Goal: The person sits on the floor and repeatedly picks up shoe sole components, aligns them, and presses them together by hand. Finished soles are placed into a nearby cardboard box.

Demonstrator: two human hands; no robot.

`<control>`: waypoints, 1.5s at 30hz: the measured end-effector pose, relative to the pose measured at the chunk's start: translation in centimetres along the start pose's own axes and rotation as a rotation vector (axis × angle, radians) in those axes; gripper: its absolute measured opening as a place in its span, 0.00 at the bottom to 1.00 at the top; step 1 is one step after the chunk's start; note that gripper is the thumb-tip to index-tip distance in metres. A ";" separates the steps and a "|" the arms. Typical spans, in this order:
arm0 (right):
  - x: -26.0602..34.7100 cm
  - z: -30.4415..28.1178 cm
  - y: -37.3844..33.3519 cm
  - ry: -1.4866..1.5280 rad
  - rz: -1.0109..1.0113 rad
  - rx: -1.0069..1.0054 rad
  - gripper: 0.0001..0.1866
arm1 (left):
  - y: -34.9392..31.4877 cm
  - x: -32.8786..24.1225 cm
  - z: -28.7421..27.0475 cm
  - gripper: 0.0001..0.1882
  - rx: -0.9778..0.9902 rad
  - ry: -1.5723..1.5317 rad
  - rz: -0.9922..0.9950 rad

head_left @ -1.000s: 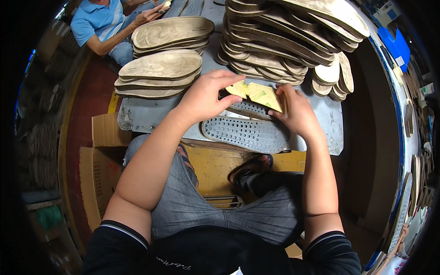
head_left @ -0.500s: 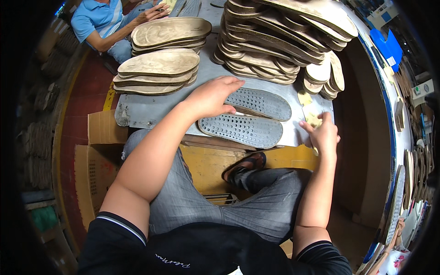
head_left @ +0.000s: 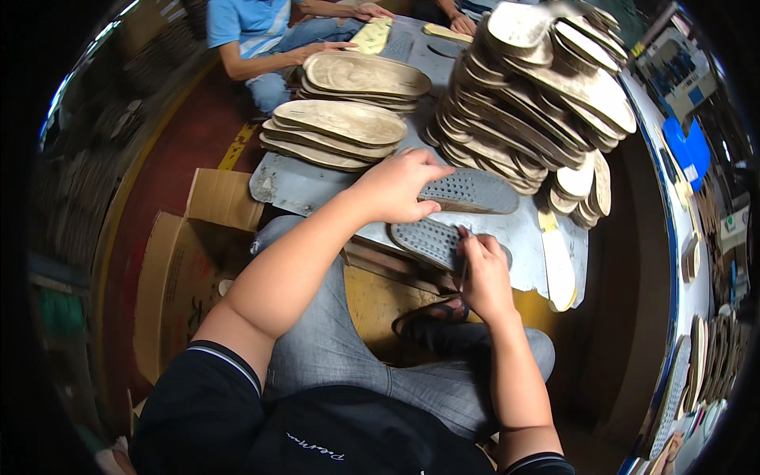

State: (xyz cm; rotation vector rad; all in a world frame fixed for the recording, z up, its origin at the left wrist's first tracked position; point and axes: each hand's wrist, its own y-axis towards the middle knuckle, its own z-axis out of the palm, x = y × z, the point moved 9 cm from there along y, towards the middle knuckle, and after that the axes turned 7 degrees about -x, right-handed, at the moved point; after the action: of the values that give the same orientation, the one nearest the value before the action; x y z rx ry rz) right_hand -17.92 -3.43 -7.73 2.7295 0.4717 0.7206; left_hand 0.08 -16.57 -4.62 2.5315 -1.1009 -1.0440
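Two grey footbed-shaped soles with small round holes lie side by side at the table's near edge. My left hand (head_left: 402,184) grips the left end of the farther sole (head_left: 483,190), thumb and fingers on either side. Over the nearer sole (head_left: 423,239) is my right hand (head_left: 484,273), its fingers pinched on a thin pen-like tool (head_left: 463,257). The hand hides part of that sole, and I cannot tell whether the tip touches it. To the right lies a pale sole-shaped sheet (head_left: 559,265) with yellow at its ends.
Tall stacks of tan footbeds (head_left: 522,103) stand on the grey table (head_left: 277,184). Lower stacks (head_left: 340,123) sit at its left. A cardboard box (head_left: 170,277) is beside my left leg. Across the table, a person in a blue shirt (head_left: 249,28) handles a yellow piece (head_left: 370,36).
My right hand has moved left from the yellow pieces to the nearer sole, with the thin tool now showing. The left hand stays on the farther sole. The whole view has shifted.
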 end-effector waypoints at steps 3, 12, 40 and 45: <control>-1.7 -2.8 -0.8 0.099 0.037 -0.075 0.27 | -1.1 -0.3 -2.7 0.40 -0.002 -0.453 -0.250; -3.2 -7.1 -3.2 1.041 0.443 -0.499 0.17 | -15.1 -5.2 -0.9 0.44 -0.447 -1.888 -0.572; 2.6 0.8 -1.4 0.683 0.587 -0.292 0.17 | -67.5 14.2 -19.9 0.26 -0.261 0.330 -1.359; 3.9 0.8 0.4 0.456 0.520 -0.225 0.17 | -75.9 20.3 -2.4 0.13 0.908 0.509 -1.216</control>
State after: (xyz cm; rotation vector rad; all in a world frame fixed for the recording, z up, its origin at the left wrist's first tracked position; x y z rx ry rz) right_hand -14.21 -2.50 -6.57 2.4733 -0.2433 1.4407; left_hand 54.39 22.56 -45.80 3.9178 0.3646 0.2090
